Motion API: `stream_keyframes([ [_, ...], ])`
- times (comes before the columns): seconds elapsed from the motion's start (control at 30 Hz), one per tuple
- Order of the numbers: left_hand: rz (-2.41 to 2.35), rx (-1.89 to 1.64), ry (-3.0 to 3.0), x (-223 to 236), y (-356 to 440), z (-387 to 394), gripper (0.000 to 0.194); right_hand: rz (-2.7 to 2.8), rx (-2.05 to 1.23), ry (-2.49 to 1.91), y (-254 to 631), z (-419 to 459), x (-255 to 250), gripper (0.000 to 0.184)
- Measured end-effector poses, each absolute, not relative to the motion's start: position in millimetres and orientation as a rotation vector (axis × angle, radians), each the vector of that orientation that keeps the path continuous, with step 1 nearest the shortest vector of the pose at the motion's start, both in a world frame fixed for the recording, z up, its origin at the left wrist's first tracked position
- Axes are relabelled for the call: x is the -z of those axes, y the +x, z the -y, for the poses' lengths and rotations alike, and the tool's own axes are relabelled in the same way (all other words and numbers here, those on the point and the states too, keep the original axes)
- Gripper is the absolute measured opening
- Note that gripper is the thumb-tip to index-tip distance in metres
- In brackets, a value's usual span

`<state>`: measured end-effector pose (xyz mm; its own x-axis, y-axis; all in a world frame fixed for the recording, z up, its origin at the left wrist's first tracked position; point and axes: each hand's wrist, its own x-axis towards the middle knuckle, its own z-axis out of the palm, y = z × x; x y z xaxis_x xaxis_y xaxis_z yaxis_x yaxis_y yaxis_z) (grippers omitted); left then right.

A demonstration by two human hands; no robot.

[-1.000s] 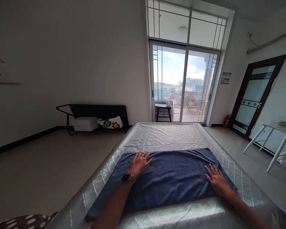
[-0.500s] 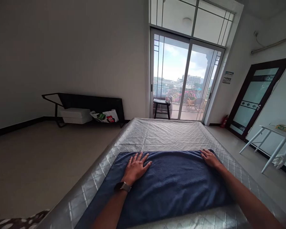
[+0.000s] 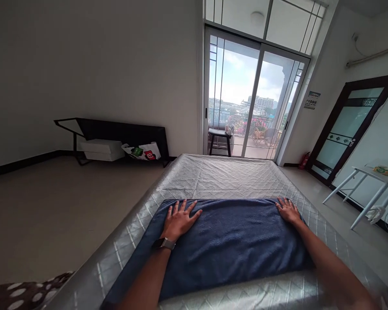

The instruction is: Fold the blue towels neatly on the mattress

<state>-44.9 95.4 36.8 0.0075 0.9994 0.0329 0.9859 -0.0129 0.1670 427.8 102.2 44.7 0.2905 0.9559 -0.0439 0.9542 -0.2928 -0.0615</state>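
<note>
At six o'clock in your view, a dark blue cloth point(image 3: 233, 241) lies spread over the near part of the silvery bed point(image 3: 229, 172), with soft wrinkles across it. Taking that cloth as a dial, your left hand point(image 3: 179, 221) rests palm down near ten o'clock, its fingers fanned wide, with a watch point(image 3: 164, 243) on the wrist. Your right hand point(image 3: 288, 211) lies near two o'clock by the far edge, fingers moderately apart and gripping nothing. From where you are, a white box point(image 3: 103, 149) and a printed bag point(image 3: 142, 151) sit at eleven o'clock, a dark stool point(image 3: 220, 134) near twelve, a white table point(image 3: 377, 175) at two, and a brown spotted cloth point(image 3: 22, 293) at nine.
</note>
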Motion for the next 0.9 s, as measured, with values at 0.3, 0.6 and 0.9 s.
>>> stream_keyframes([
  [0.3, -2.17, -0.265, 2.189, -24, -50, -103, 0.073, 1.824, -0.115, -2.151, 473, -16, -51, 0.057],
  [0.6, -2.149, -0.21, 2.183, -32, -50, -102, 0.072, 1.948, -0.173, -2.108, 452, 81, -39, 0.056],
  [0.9, -2.152, -0.198, 2.217, -33, -49, -101, 0.072, 1.874, -0.254, -2.132, 463, 55, -46, 0.054],
])
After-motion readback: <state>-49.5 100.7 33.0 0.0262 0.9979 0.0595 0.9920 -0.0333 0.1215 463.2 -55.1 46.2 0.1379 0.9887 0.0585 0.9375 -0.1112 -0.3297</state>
